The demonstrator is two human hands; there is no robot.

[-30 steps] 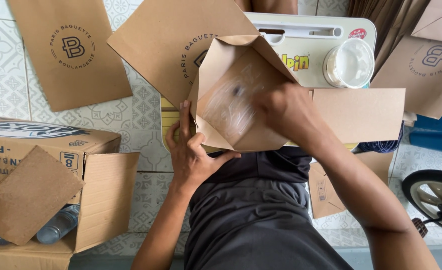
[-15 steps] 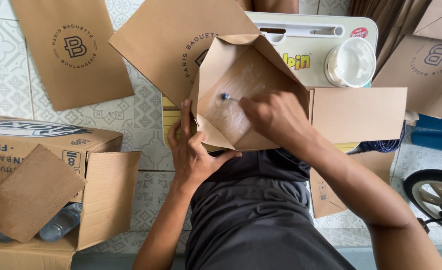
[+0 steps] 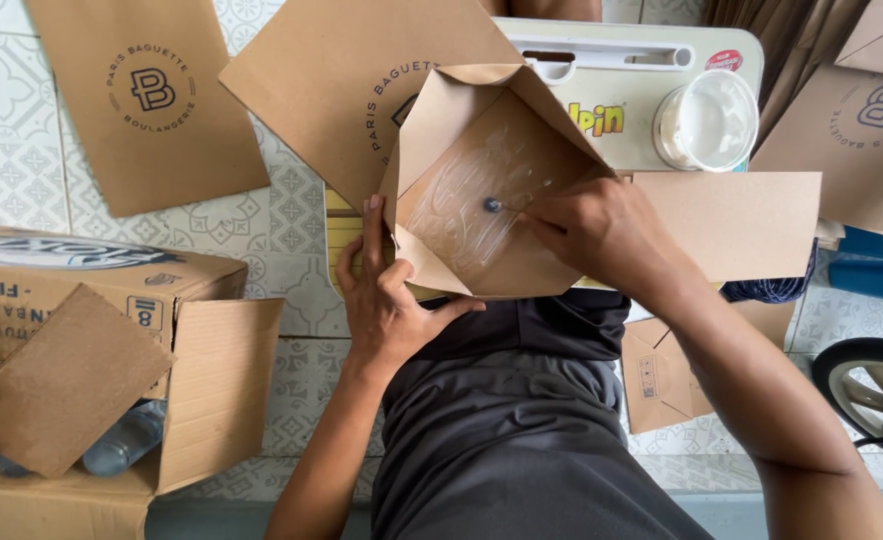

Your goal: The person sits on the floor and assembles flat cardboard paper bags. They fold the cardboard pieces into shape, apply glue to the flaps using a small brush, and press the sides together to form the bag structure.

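Glue goes onto the folded-open base of a brown paper bag (image 3: 482, 190) on a small bench.

The bag lies flat on the cream lap bench (image 3: 622, 60), its long axis running up-left, its opened bottom flaps facing the camera, shiny streaks across the middle panel. The right hand (image 3: 602, 235) has its fingers pinched shut on a thin stick with a dark blue tip (image 3: 492, 205) that touches the panel. The left hand (image 3: 387, 300) lies below-left of the bag, fingers spread flat, pressing the lower flap's edge. Right of the bag a plain cardboard sheet (image 3: 742, 225); above that a round white tub (image 3: 707, 120). Left of the bag, on the tiled floor, another flat brown bag (image 3: 147, 100) with a round dark emblem, and below it an open cardboard carton (image 3: 112, 300) holding plastic bottles.
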